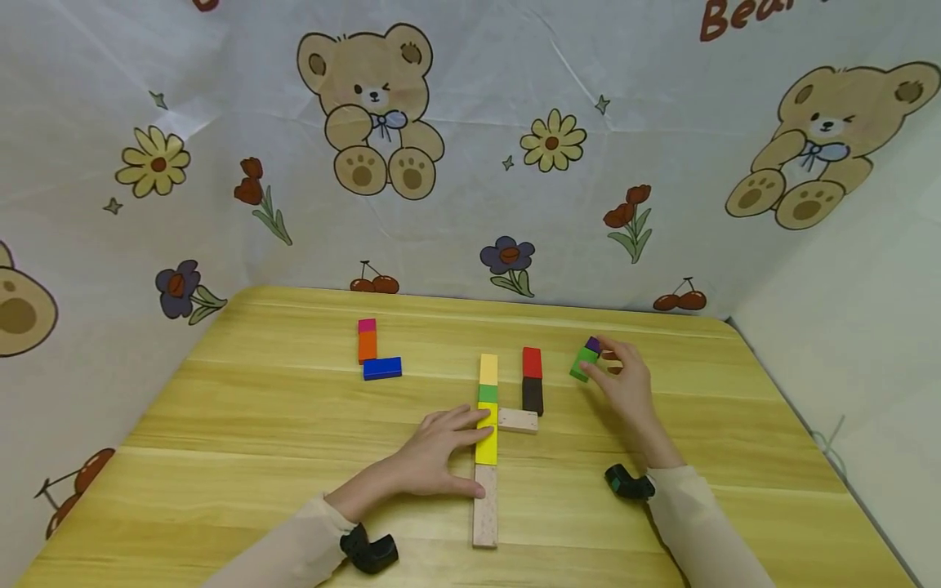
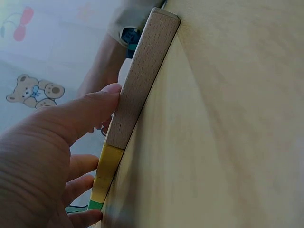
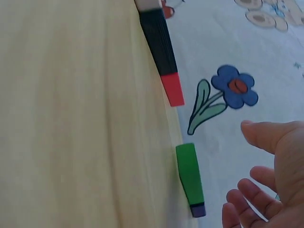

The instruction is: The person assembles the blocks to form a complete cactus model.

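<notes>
My left hand lies along a column of blocks. Its thumb touches the long bare-wood block, and its spread fingers rest on the yellow blocks. Above these in the column come a small green block and a pale yellow block. My right hand is beside a green block with a small purple block at its far end. In the right wrist view the thumb and loosely bent fingers stand apart, with no block gripped between them.
A short bare-wood block juts right from the column. Above its end, a red block meets a black block. Farther left, pink, orange and blue blocks form an L. A bear-patterned cloth hangs behind the table.
</notes>
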